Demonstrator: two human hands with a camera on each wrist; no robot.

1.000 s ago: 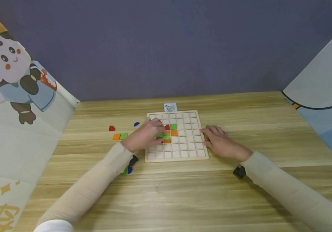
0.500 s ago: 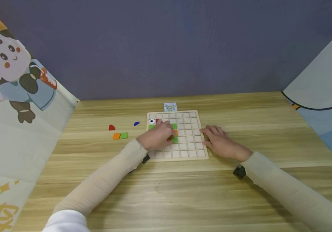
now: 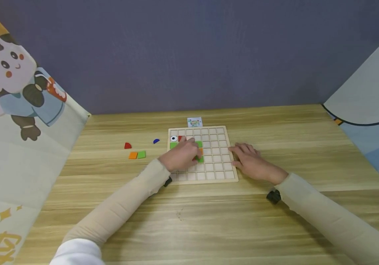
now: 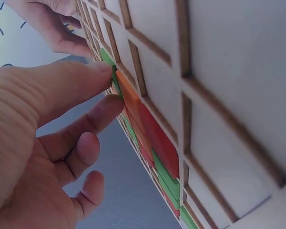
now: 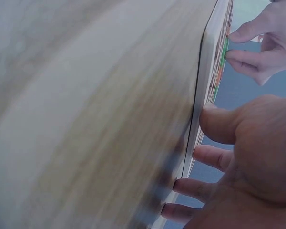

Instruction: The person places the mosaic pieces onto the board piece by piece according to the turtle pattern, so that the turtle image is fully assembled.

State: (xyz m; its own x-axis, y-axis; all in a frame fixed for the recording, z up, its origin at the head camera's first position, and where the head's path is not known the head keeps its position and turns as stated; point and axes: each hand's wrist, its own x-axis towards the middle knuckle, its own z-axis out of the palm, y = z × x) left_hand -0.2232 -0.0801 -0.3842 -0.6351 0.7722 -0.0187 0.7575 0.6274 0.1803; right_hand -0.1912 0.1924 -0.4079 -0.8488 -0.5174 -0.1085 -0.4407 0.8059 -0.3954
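Note:
A wooden grid board (image 3: 216, 176) lies on the table with coloured tiles in some of its squares. My left hand (image 3: 182, 152) is over its left part, thumb and index finger pinching a green square tile (image 3: 200, 159) at the grid; the other fingers curl loosely in the left wrist view. Orange (image 4: 128, 90) and red (image 4: 158, 136) tiles sit in the squares beside those fingertips. My right hand (image 3: 250, 162) rests its fingertips along the board's right edge, thumb apart from the fingers. My left hand hides several tiles in the head view.
Left of the board lie a red quarter-round piece (image 3: 127, 145), an orange square (image 3: 133, 155), a green square (image 3: 141, 154) and a blue half-round piece (image 3: 156, 141). A small picture card (image 3: 194, 122) lies behind the board. An eye tile (image 3: 174, 138) sits at the grid's upper left.
My left hand has shifted right across the board with the green tile, which is now at a square right of the other tiles. Over the last half second it hardly moves. My right hand stays put.

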